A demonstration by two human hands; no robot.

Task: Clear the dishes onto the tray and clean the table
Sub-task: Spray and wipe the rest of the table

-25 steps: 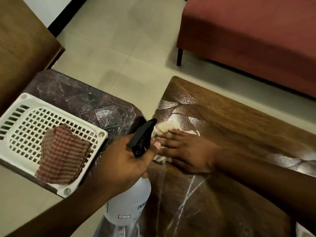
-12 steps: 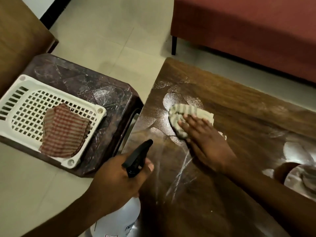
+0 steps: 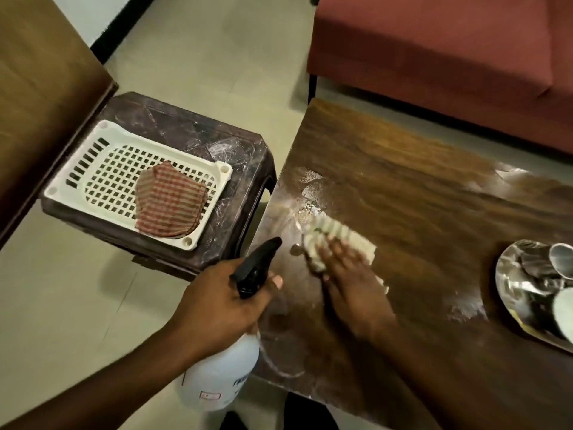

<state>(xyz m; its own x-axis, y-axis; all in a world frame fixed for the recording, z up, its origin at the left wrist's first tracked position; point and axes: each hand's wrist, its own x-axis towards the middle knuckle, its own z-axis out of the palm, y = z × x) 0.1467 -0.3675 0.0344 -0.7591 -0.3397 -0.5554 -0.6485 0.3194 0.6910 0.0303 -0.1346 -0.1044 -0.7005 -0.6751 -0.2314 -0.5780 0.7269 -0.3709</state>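
Observation:
My right hand presses a pale striped cloth flat onto the wet wooden table near its left end; both are blurred. My left hand grips a white spray bottle by its black trigger head, held just off the table's left edge. A steel plate with steel cups stands at the table's right edge, partly cut off. The white perforated tray rests on a dark stool and holds a folded red checked cloth.
The dark plastic stool stands on the tiled floor left of the table, a narrow gap between them. A red sofa runs behind the table. A wooden furniture panel fills the left edge.
My right hand has slid the striped cloth across the table's left end, first away from the edge, then back toward me. The view shifted, and the steel plate and cups came into sight.

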